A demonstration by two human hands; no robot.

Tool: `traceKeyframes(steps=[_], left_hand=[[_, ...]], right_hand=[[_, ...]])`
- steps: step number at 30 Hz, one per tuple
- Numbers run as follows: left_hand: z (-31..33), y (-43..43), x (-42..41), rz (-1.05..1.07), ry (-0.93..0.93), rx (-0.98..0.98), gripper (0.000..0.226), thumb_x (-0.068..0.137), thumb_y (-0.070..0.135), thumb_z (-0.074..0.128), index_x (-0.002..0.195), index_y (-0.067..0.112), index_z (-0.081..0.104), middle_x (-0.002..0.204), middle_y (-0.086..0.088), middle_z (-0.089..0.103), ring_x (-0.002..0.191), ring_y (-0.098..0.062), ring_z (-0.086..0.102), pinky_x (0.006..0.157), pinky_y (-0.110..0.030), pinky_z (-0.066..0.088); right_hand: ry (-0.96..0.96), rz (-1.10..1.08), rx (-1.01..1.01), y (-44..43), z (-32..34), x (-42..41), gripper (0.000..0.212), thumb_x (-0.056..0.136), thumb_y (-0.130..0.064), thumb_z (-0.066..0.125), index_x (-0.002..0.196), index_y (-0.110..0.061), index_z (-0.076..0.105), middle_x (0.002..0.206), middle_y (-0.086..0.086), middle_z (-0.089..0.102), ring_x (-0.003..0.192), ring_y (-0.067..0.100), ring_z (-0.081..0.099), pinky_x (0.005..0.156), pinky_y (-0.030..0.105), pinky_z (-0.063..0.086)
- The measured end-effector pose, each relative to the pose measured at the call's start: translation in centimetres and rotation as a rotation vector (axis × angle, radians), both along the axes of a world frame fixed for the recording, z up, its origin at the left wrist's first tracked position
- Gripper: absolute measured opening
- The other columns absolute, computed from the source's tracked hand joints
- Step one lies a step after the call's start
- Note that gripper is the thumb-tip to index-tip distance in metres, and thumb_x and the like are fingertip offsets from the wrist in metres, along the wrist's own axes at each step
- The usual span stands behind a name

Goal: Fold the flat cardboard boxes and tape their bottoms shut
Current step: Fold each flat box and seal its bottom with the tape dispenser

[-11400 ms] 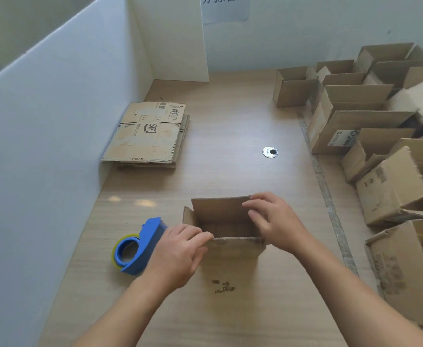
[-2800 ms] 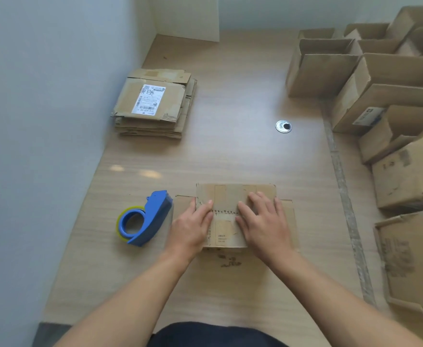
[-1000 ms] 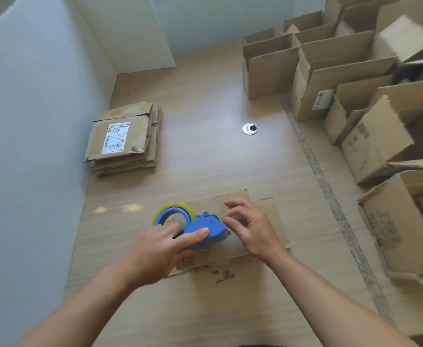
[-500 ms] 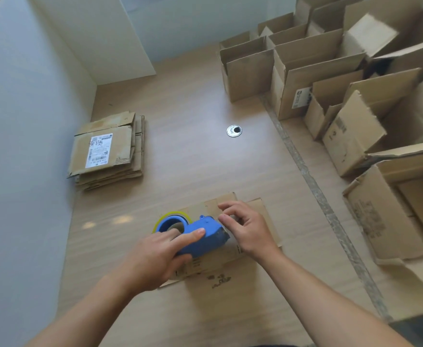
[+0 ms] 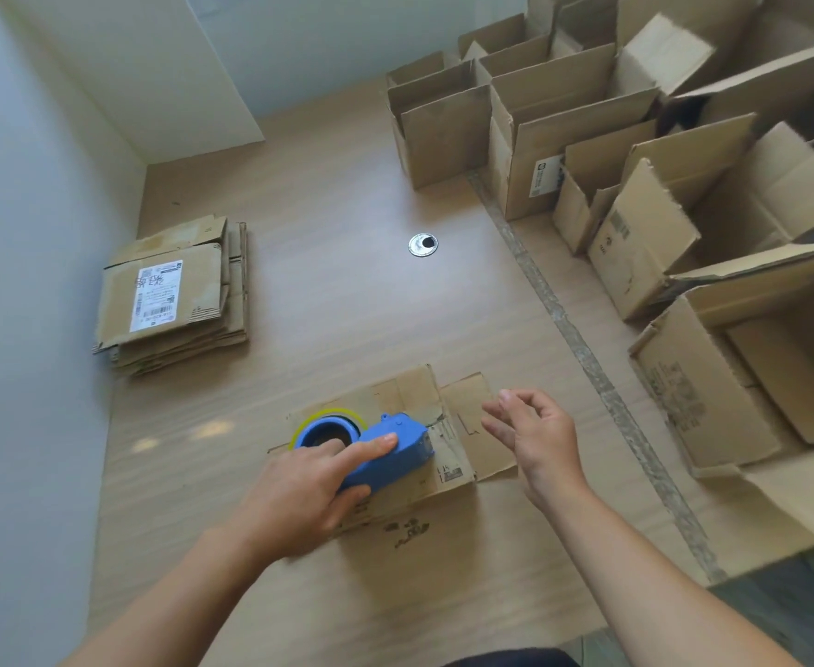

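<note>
Left hand (image 5: pixel 299 488) grips blue plastic tape dispenser (image 5: pixel 390 450) on flattened brown cardboard box (image 5: pixel 419 387); right hand (image 5: pixel 539 435) slack over it; flat cardboard stack (image 5: pixel 174 296) well left.

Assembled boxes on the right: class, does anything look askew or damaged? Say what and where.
Yes. One middle box leans tilted among its neighbours, and its top flap edge is ragged, as if torn. The other boxes stand at mixed angles.

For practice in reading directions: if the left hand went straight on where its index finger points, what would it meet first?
Probably the right hand, open just beyond the tape dispenser that the left hand holds on the box; height is unclear, so it might pass beneath.
</note>
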State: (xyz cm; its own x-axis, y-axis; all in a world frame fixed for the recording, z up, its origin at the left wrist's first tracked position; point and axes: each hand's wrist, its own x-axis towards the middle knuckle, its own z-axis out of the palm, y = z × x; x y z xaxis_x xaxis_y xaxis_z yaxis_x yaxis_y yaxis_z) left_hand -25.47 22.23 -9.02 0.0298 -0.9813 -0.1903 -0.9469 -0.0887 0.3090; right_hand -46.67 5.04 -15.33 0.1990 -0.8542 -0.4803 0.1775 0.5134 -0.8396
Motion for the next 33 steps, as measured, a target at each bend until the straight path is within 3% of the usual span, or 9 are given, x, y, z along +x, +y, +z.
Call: traceKeyframes(steps=[4,11,16,20,25,27,30,33], left_hand=[[0.0,0.1,0.2,0.011,0.033,-0.009,0.055,0.084,0.064,0.021,0.126,0.081,-0.01,0.095,0.006,0.057,0.08,-0.019,0.055,0.072,-0.041,0.05],[-0.2,-0.1,0.1,0.033,0.019,-0.017,0.054,0.08,0.067,0.023,0.123,0.084,-0.004,0.11,0.007,0.063,0.09,-0.02,0.06,0.076,-0.038,0.051],[0.1,-0.1,-0.2,0.039,0.023,-0.022,0.055,0.082,0.065,0.027,0.126,0.083,-0.001,0.099,0.006,0.063,0.075,-0.018,0.057,0.067,-0.037,0.051],[0.2,-0.1,-0.2,0.04,0.015,-0.011,0.054,0.082,0.066,0.025,0.126,0.083,-0.002,0.097,0.008,0.06,0.072,-0.017,0.055,0.067,-0.037,0.05],[0.0,-0.2,-0.1,0.034,0.01,-0.026,0.055,0.085,0.063,0.03,0.13,0.08,0.003,0.093,0.007,0.061,0.07,-0.018,0.056,0.063,-0.04,0.051],[-0.1,-0.2,0.0,0.034,0.006,-0.032,0.056,0.085,0.062,0.032,0.131,0.079,0.005,0.094,0.007,0.062,0.071,-0.019,0.057,0.062,-0.04,0.052],[-0.1,-0.2,0.0,0.03,-0.001,-0.037,0.057,0.086,0.06,0.033,0.133,0.077,0.005,0.09,0.009,0.06,0.066,-0.016,0.053,0.059,-0.039,0.051],[-0.2,-0.2,0.1,0.022,-0.009,-0.034,0.057,0.087,0.061,0.032,0.134,0.076,0.004,0.093,0.01,0.061,0.07,-0.017,0.055,0.06,-0.039,0.051]], right_hand=[[-0.005,0.023,0.142,-0.4,0.6,1.7,0.023,0.098,-0.012,0.058,0.08,-0.01,0.044,0.089,0.01,0.052,0.078,0.022,0.071,0.074,0.041,0.061],[0.189,0.077,0.181,0.1,-0.6,2.1,0.022,0.097,-0.01,0.056,0.083,-0.013,0.04,0.077,0.01,0.054,0.06,0.016,0.069,0.057,0.029,0.055],[0.302,0.1,0.18,0.6,-1.6,2.8,0.021,0.094,-0.015,0.059,0.08,-0.013,0.044,0.063,0.003,0.059,0.052,0.012,0.064,0.064,0.035,0.059],[0.403,0.163,0.173,0.7,-2.2,3.2,0.025,0.094,-0.024,0.062,0.077,-0.016,0.045,0.067,0.004,0.059,0.048,0.011,0.059,0.069,0.042,0.059],[0.673,0.439,0.047,1.0,-2.6,3.6,0.033,0.093,-0.039,0.06,0.072,-0.018,0.045,0.078,0.003,0.058,0.078,0.024,0.055,0.069,0.034,0.04],[0.735,0.534,0.023,0.5,-2.6,3.4,0.034,0.092,-0.047,0.06,0.085,-0.015,0.054,0.092,0.007,0.062,0.093,0.028,0.059,0.074,0.033,0.042],[0.773,0.559,0.023,-0.2,-2.4,2.5,0.057,0.084,-0.056,0.067,0.113,-0.01,0.052,0.111,0.01,0.057,0.105,0.03,0.058,0.082,0.034,0.046],[0.711,0.606,-0.19,-0.6,-1.4,1.8,0.035,0.09,-0.042,0.065,0.102,-0.012,0.051,0.102,0.002,0.058,0.096,0.023,0.056,0.071,0.031,0.04]])
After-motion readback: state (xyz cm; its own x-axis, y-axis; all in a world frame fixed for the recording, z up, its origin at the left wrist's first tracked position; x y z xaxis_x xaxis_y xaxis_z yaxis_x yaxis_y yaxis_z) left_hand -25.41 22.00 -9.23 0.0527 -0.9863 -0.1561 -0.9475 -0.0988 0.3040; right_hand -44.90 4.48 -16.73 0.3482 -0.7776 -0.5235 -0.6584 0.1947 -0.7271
